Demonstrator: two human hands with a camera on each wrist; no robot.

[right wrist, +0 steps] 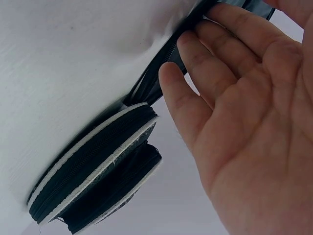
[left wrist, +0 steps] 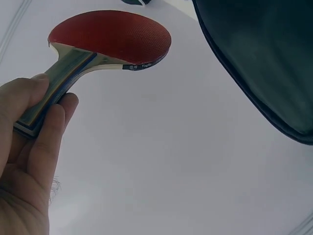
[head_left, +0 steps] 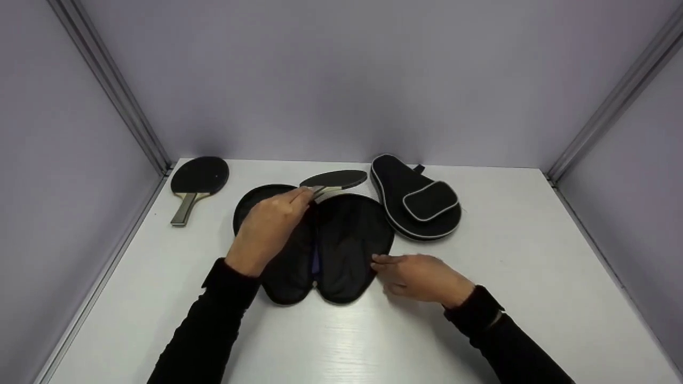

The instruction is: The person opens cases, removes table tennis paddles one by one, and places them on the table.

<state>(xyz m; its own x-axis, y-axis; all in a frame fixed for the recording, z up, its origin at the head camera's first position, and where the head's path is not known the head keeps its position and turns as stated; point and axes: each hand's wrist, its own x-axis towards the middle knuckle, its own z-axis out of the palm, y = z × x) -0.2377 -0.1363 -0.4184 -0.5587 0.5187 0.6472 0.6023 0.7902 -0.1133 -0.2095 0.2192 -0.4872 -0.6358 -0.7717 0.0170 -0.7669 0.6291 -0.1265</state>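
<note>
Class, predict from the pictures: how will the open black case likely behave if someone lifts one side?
The open case would probably fold along the middle, where it divides in two. It may otherwise feel fairly stiff, as its outline looks smooth and rounded.

Closed case (head_left: pixel 413 194) right of open case (head_left: pixel 349 245)

two round, black-faced, wooden-handled table-tennis paddles (head_left: pixel 341 179) (head_left: pixel 201 176) were visible, one in the left hand (head_left: pixel 273 226), one left of it, two black zippered fabric cases (head_left: pixel 344 245) (head_left: pixel 413 194), one open at the right hand (head_left: pixel 419 277), one with white piping beyond it
</note>
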